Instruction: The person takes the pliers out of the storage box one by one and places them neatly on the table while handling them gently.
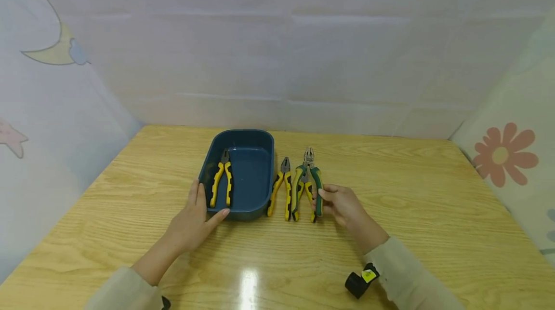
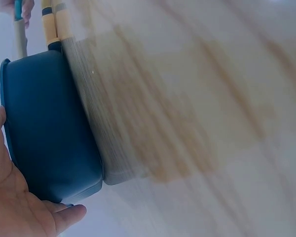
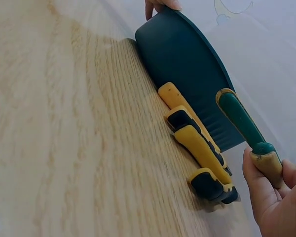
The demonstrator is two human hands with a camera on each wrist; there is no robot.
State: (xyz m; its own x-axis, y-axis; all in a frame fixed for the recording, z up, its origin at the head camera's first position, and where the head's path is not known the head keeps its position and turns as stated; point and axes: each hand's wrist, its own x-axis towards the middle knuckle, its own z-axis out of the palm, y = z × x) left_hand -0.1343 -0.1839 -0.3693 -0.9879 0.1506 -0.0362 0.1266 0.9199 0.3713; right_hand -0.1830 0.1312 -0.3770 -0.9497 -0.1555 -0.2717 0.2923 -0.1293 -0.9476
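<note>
Green pliers (image 1: 319, 194) in the right grip (image 1: 345, 207) partly hide one yellow pair (image 1: 309, 191).

Pale walls (image 1: 277, 59), perhaps fabric

Tabletop (image 1: 433, 189): yellowish, wood-grained; a white glare patch (image 1: 248, 286) lay near its front. Back covering (image 1: 282, 64): one, pale, marked with horizontal creases, rose behind the table's far edge. Left covering (image 1: 65, 165): one, whitish, printed. Its crescent moon (image 1: 62, 48), pale yellow with a dark outline, sat high, a small blue shape (image 1: 78, 51) against the lower part; a pink star (image 1: 12, 137), cut by the frame, stood below. Right covering (image 1: 524, 93): one, pale, bore a red flower (image 1: 487, 160) with a yellowish centre (image 1: 500, 155); a bluish motif (image 1: 551, 225), mostly out of frame, appeared lower.
</note>
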